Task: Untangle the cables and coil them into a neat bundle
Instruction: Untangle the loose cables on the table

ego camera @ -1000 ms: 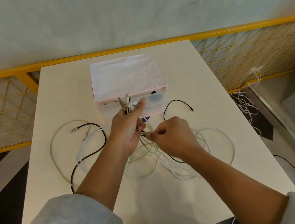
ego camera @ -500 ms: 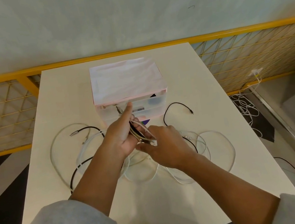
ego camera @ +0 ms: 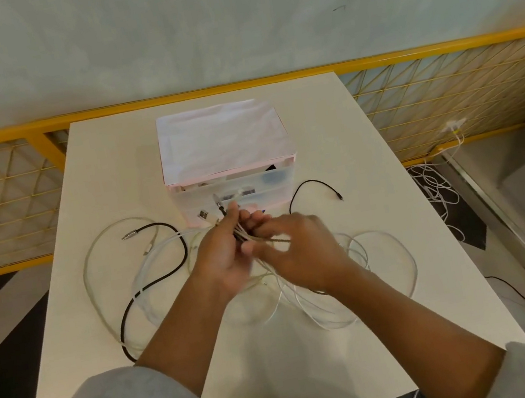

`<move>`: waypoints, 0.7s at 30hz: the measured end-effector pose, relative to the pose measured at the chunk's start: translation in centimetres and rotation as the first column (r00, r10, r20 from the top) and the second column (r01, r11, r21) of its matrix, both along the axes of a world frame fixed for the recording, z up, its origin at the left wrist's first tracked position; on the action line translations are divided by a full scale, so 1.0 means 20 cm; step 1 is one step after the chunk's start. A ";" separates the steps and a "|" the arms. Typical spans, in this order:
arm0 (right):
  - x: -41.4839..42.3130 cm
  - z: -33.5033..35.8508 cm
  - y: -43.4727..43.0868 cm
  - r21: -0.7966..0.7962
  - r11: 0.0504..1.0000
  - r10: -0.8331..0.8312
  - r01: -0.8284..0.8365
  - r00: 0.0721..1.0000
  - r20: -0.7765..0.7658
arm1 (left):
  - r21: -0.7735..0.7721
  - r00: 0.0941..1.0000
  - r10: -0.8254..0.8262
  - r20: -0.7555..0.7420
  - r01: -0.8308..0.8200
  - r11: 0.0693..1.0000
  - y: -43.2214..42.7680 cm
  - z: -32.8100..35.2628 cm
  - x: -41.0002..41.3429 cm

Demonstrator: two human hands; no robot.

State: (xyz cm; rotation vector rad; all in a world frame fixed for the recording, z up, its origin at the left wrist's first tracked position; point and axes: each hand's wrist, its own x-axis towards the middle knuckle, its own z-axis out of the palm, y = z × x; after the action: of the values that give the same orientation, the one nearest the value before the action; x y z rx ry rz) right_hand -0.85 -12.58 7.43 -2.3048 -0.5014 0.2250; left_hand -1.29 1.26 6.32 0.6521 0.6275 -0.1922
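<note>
Several white and black cables lie tangled on the white table (ego camera: 331,138). My left hand (ego camera: 225,253) grips a bunch of cable ends (ego camera: 217,209), plugs sticking up past its fingers. My right hand (ego camera: 301,251) meets it from the right, fingers curled round strands of that same bunch. White loops (ego camera: 390,247) spread out to the right below my right hand. A thick black cable (ego camera: 162,274) and a white loop (ego camera: 91,262) lie to the left. A thin black cable (ego camera: 314,185) arcs near the box.
A pink-framed translucent drawer box (ego camera: 224,146) with white paper on top stands mid-table just beyond my hands. A yellow mesh railing (ego camera: 444,92) runs behind the table. More white cord (ego camera: 432,184) lies on the floor at the right.
My right hand moved left and up until it met my left hand at the bunch. My left hand stayed at the plug ends, holding them.
</note>
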 end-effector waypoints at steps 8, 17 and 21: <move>0.19 -0.23 -0.40 -0.341 0.812 -0.546 0.474 0.823 -0.155 | 0.002 1.000 0.010 -0.001 -0.010 1.000 0.08 0.01 0.00; 0.11 -0.40 -0.53 -0.409 0.738 -0.668 0.536 0.664 -0.335 | 0.058 0.999 0.045 0.028 -0.047 0.997 0.11 0.00 -0.01; 0.16 -0.37 -0.54 -0.278 0.663 -0.722 0.695 0.496 -0.482 | -0.009 0.994 0.110 0.028 -0.109 0.994 0.14 0.00 0.00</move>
State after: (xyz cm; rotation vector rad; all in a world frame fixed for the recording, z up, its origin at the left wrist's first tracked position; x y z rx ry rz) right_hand 2.25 -23.47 0.12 -2.1347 0.7878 0.4754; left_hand -1.21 4.08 6.24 0.6107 0.6336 -0.0829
